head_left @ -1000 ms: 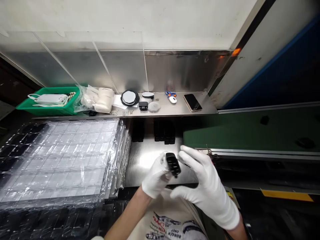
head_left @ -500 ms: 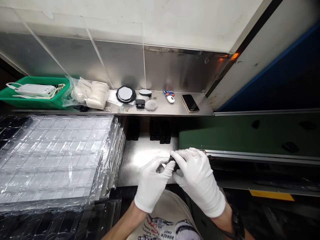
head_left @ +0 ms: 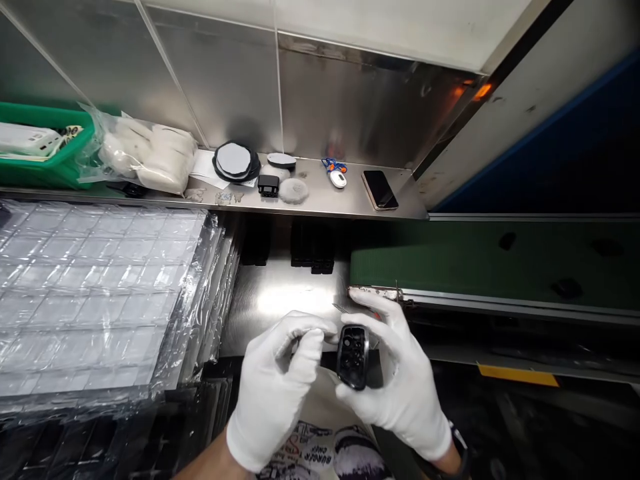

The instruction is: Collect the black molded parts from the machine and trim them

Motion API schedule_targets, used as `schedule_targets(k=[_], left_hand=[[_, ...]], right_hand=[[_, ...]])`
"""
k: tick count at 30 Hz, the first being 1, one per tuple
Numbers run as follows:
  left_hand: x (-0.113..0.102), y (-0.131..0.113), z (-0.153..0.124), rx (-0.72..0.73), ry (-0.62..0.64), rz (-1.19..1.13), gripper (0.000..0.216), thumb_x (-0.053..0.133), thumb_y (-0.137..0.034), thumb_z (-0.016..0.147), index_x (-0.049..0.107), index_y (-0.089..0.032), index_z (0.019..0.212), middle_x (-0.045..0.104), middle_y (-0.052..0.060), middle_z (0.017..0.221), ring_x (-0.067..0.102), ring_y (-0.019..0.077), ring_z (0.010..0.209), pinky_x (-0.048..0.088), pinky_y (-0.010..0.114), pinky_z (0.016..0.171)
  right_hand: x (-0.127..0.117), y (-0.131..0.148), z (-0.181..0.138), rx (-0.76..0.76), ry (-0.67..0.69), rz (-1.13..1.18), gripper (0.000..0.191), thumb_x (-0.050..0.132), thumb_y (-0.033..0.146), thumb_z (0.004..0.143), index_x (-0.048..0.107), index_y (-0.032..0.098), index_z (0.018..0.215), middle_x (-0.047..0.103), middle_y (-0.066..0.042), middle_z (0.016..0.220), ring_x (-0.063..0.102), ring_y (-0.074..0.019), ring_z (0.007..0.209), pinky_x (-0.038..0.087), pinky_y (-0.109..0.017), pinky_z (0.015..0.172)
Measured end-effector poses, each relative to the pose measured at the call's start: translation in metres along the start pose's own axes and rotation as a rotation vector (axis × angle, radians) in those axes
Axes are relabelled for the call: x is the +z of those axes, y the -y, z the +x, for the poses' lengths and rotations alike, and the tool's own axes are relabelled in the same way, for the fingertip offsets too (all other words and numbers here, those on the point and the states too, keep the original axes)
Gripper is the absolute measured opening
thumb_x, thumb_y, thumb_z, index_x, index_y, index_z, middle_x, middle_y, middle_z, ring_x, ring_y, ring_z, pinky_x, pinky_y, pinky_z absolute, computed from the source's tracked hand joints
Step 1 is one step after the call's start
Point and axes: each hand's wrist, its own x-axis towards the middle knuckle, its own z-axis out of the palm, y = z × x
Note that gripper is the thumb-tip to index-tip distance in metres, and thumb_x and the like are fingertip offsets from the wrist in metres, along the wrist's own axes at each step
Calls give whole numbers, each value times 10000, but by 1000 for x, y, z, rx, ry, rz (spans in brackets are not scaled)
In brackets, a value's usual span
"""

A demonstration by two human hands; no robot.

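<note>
Both my hands wear white gloves and meet over the front of a steel worktop [head_left: 280,300]. My right hand [head_left: 400,387] holds a small black plastic shell with button holes [head_left: 353,356], its open face turned up toward me. My left hand [head_left: 277,390] is beside it on the left, fingertips pinched together and touching the shell's upper left edge. Whether the left fingers hold anything small is too blurred to tell.
A stack of clear blister trays [head_left: 95,287] fills the left. A green conveyor belt [head_left: 475,260] with dark parts runs right. The steel shelf [head_left: 320,207] behind carries a phone [head_left: 380,190], black-and-white discs [head_left: 234,162], bagged gloves [head_left: 150,157] and a green bin [head_left: 45,160]. Black parts [head_left: 313,250] stand under the shelf.
The black shell went from my left hand's grip into my right hand and now faces up with its holes showing. Both hands dropped nearer to me; the camera tilted down.
</note>
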Motion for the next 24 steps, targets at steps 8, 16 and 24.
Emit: schedule_targets(k=[8,16,24], left_hand=[[1,14,-2,-93,19,31,193,691,-227,1104,869,-304,1097,852,-31,1070,805,103,928,662,177,850],[8,12,-2,202,70,237,135,854,-239,1007,820,-259,1136,834,-14,1026,793,132,922,659,223,838],[47,19,-12,-218,113,45,205,904,-428,967,854,-242,1038,817,11,943,741,152,810,620,266,749]], right_hand=[[0,-1,-3,63,17,-20,599,928,561,862,735,317,1374,644,-99,1540,656,-335,1438,594,-522,1194],[1,-18,-8,-59,-84,-357,496,840,443,930,718,298,1388,632,-99,1537,609,-332,1440,548,-535,1205],[-37,-40,-15,-332,-87,-547,567,736,566,1043,647,297,1535,567,-109,1611,545,-338,1500,413,-574,1338]])
